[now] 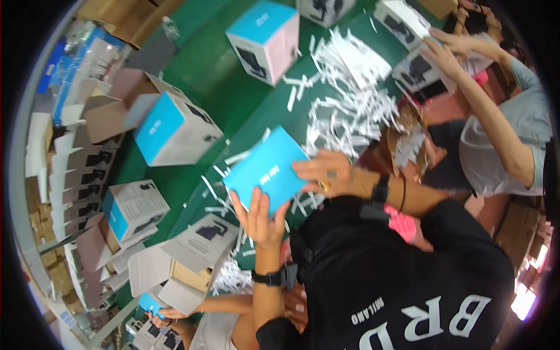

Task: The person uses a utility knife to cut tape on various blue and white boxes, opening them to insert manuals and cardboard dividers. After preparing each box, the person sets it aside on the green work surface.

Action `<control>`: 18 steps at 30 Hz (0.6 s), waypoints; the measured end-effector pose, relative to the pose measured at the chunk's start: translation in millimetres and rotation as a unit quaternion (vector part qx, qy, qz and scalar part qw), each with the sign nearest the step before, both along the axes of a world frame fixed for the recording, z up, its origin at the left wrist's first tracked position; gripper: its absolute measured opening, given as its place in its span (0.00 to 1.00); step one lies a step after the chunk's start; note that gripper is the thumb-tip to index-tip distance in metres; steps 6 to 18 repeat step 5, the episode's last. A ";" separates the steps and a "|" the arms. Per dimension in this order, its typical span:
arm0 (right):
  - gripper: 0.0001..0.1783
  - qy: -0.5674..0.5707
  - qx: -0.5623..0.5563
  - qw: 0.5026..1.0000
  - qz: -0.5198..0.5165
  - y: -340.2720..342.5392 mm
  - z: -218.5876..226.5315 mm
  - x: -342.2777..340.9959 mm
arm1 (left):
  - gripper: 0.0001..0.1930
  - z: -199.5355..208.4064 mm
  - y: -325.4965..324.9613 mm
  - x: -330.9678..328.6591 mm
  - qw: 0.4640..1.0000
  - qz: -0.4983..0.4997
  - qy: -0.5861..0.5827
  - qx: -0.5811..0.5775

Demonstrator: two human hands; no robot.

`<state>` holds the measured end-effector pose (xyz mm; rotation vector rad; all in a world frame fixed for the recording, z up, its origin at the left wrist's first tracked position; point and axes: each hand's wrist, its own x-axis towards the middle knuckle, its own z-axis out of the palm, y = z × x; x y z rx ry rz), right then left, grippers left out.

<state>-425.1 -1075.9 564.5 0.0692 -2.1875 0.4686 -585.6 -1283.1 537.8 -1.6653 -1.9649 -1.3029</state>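
Observation:
I hold a small bright blue carton (267, 168) over the green table (216, 76) with both hands. My left hand (260, 217), with a black watch on its wrist, grips the carton's lower edge from below. My right hand (326, 172), with a black band on its wrist, clasps the carton's right side. Loose white paper strips (344, 99) lie heaped just beyond the carton.
Blue-and-white boxes stand around: one at the back (265, 38), one at the left (175, 129), one lower left (135, 207). Flat and opened cartons (186, 262) pile up along the left. A person in grey (496, 146) reaches to boxes (417, 73) at upper right. Another person's hand (169, 314) works below.

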 end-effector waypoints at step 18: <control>0.22 -0.039 -0.025 0.999 0.027 7.6 15.6 7.8 | 0.30 10.9 18.6 -5.0 0.999 -0.015 0.033 0.033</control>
